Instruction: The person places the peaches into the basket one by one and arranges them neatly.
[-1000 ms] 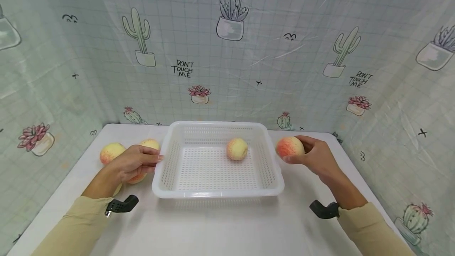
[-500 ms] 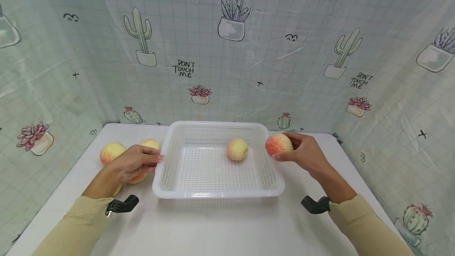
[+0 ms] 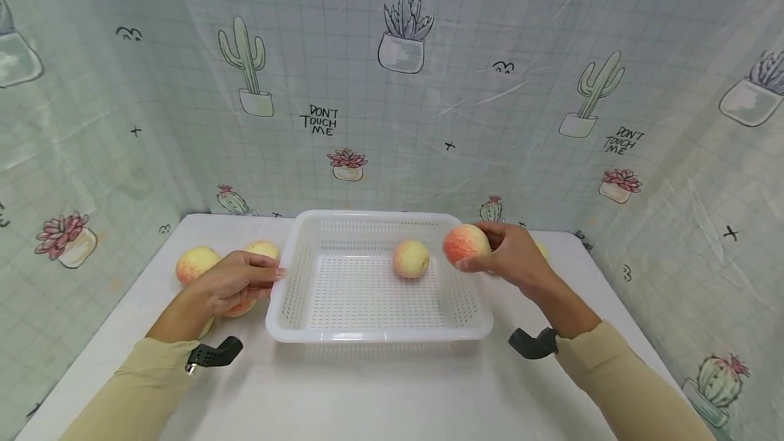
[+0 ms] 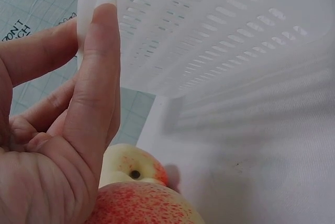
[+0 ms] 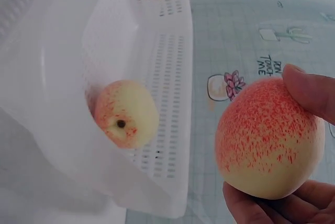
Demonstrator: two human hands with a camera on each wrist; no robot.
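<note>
A white perforated plastic basket (image 3: 373,335) sits in the middle of the table with one peach (image 3: 411,259) inside, right of its centre. My left hand (image 3: 235,281) pinches the basket's left rim; the left wrist view shows thumb and fingers on either side of the basket wall (image 4: 225,4). Between thumb and fingers my right hand (image 3: 520,257) grips a red-and-yellow peach (image 3: 467,246), which overlaps the basket's right rim in the head view. Seen from the right wrist, that held peach (image 5: 269,137) has its red side up, and the basket's peach (image 5: 128,114) lies beyond the rim.
Several peaches lie left of the basket around my left hand, among them one at the far left (image 3: 197,263) and one behind my fingers (image 3: 263,248). Another peach (image 3: 542,249) shows partly behind my right hand. Patterned sheeting (image 3: 392,121) walls the white table (image 3: 392,393).
My right hand has carried its peach leftward and slightly up, from beside the basket to its right rim. A peach behind that hand has come into view. The left hand stays on the rim.
</note>
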